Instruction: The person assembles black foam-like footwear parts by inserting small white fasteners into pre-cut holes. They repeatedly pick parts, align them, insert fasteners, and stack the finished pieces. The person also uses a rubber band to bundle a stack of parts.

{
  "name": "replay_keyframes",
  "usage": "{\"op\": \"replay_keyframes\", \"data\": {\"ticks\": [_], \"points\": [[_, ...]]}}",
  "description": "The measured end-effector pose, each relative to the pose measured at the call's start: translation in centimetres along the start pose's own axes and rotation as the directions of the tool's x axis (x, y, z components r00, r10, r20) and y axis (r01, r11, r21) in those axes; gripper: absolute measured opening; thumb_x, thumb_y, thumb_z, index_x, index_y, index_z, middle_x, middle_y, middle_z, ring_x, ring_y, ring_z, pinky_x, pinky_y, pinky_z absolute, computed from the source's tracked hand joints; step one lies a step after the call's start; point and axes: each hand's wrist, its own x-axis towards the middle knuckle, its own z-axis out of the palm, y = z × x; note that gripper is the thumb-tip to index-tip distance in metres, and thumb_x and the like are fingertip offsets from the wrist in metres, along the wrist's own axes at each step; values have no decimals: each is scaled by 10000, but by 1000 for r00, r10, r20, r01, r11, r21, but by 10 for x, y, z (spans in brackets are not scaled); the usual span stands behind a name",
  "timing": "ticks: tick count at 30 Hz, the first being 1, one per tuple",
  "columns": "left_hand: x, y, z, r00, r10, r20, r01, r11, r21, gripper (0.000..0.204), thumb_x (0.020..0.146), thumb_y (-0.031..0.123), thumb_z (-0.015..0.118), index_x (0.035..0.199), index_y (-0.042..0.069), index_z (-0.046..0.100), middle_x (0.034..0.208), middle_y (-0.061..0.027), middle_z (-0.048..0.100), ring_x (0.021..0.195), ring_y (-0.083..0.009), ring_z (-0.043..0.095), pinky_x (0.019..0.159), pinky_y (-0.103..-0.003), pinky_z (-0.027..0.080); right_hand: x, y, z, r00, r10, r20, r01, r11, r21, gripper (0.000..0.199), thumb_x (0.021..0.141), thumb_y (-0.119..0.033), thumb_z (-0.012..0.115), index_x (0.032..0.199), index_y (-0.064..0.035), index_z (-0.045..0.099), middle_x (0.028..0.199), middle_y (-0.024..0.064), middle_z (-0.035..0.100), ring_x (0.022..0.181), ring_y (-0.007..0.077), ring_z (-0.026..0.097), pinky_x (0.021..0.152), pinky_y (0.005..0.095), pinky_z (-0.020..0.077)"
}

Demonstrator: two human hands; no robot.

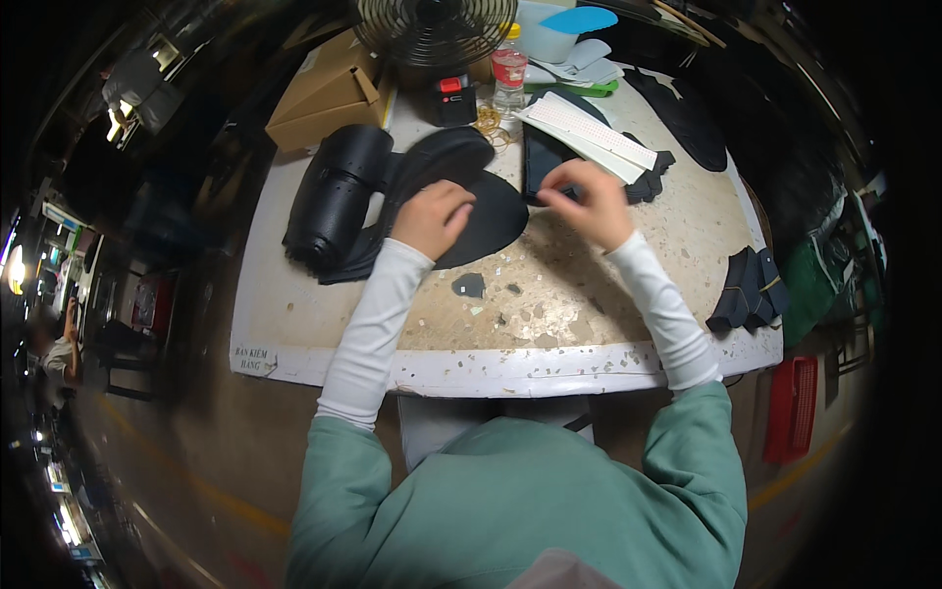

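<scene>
My left hand (435,218) lies among black, rounded, sole-like pieces at the left of the table. Its fingers are bent at the edge of a raised black curved piece (446,155); a second flat black piece (496,221) spreads beneath. To the right, my right hand (594,206) is slightly blurred, thumb and fingertips brought together in a pinch. Whatever sits in that pinch is too small to make out. Just beyond it are a dark flat stack (547,157) and white dotted strips (589,133). Beside my left hand lies a black rolled bundle (339,196).
A cardboard box (319,93), fan (435,29), bottle (508,79) and light-blue tub (549,41) stand at the back. Yellowish bands (491,123) lie near the bottle. Banded dark pieces (748,290) rest at the right edge; a red crate (791,407) is below.
</scene>
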Motion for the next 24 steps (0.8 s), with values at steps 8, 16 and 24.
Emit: {"op": "replay_keyframes", "data": {"ticks": [8, 16, 24], "points": [[-8, 22, 8, 976, -119, 183, 88, 982, 169, 601, 648, 432, 822, 1068, 139, 506, 917, -86, 657, 825, -291, 665, 698, -379, 541, 6, 2, 78, 965, -202, 168, 240, 936, -256, 78, 793, -135, 675, 834, -71, 656, 925, 77, 560, 943, 266, 553, 730, 370, 514], [-8, 21, 11, 974, -162, 161, 148, 984, 97, 472, 712, 313, 778, 1080, 160, 523, 874, -56, 651, 783, -264, 668, 667, -368, 540, 10, 4, 70, 956, -290, -46, 244, 871, -427, 83, 762, -106, 687, 806, -80, 621, 908, 34, 560, 898, 232, 561, 675, 345, 512], [-7, 11, 9, 990, -117, 84, 102, 981, 165, 280, 788, 118, 613, 1059, 187, 606, 923, -71, 522, 781, -286, 630, 646, -405, 541, 7, 0, 54, 993, -115, -37, 111, 990, -85, 210, 796, -74, 688, 996, -88, 624, 877, 45, 553, 848, 224, 579, 698, 327, 491]]}}
